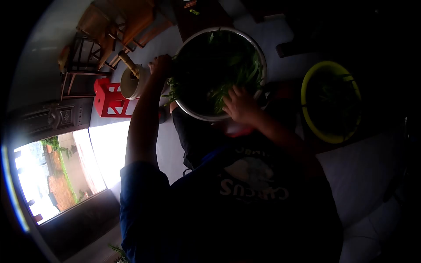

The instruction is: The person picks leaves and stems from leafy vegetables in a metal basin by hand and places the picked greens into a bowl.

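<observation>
A large round metal basin (pixel 262 61) in front of me holds a heap of leafy greens (pixel 243 74). Some leaves hang over its left rim. My right hand (pixel 241 105) rests on the greens at the near right side, fingers stretched out and slightly apart. Just beyond the left rim is my left hand (pixel 161 65), beside a pale bucket (pixel 141 83). Its fingers look curled in, and deep shadow hides whatever is in them.
Left of the bucket stands a red plastic stool (pixel 106 98). Wooden chairs (pixel 98 28) are at the upper left. To the right, a yellow-rimmed basin (pixel 305 105) holds more greens. A bright doorway (pixel 61 175) opens at the lower left. Much of the right side is dark.
</observation>
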Motion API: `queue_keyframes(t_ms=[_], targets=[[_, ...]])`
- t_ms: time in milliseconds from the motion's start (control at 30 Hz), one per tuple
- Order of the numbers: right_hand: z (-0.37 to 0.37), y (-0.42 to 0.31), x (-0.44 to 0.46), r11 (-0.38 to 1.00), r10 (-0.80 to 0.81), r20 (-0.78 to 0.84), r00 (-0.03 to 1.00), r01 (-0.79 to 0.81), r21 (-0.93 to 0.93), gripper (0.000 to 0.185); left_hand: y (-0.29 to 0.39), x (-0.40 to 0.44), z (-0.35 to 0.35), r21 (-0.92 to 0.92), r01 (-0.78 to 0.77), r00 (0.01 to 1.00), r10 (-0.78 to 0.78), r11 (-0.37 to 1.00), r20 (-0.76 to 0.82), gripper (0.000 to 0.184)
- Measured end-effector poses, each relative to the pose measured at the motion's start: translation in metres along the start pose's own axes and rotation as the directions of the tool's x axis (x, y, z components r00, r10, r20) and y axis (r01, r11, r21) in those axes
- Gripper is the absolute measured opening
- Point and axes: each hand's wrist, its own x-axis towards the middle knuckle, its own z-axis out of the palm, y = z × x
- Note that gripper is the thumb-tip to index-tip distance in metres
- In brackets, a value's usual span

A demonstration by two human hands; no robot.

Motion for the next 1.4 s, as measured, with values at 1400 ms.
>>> queue_keyframes(t_ms=[1400], targets=[[-0.001, -0.007, 0.005, 1.0, 0.007, -0.017, 1.0, -0.006, 0.018, 0.036, -0.039, -0.022, 0.04, -0.338, -0.642, 0.642, 0.241, 0.688, -0.728, 0.016]])
